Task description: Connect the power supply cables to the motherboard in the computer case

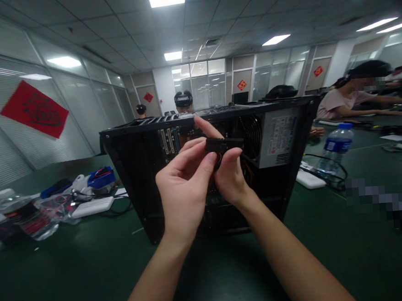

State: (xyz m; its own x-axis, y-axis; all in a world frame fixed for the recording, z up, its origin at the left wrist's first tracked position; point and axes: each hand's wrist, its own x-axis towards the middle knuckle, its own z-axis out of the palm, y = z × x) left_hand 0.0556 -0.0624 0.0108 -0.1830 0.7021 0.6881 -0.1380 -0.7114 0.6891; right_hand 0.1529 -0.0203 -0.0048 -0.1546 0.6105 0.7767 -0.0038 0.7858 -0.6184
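Note:
Both my hands are raised in front of an upright black computer case [127, 183] with its side open. Between them is a small dark connector [225, 143], long and ridged along one edge. My left hand [185, 179] pinches its left end between thumb and fingers. My right hand [230, 173] grips it from the right, thumb at the near side and a finger pointing up behind. Inside the case I see slots [168, 141], a round fan [251, 135] and a silver power supply [279, 138] with a label. My hands hide the middle of the case.
On the green table [75, 278], a water bottle [28, 217], plastic bags, a blue item [101, 178] and a white power strip [93, 207] lie left. Another bottle [335, 148], a white box [309, 178] and black cables are right. People [348, 94] sit beyond.

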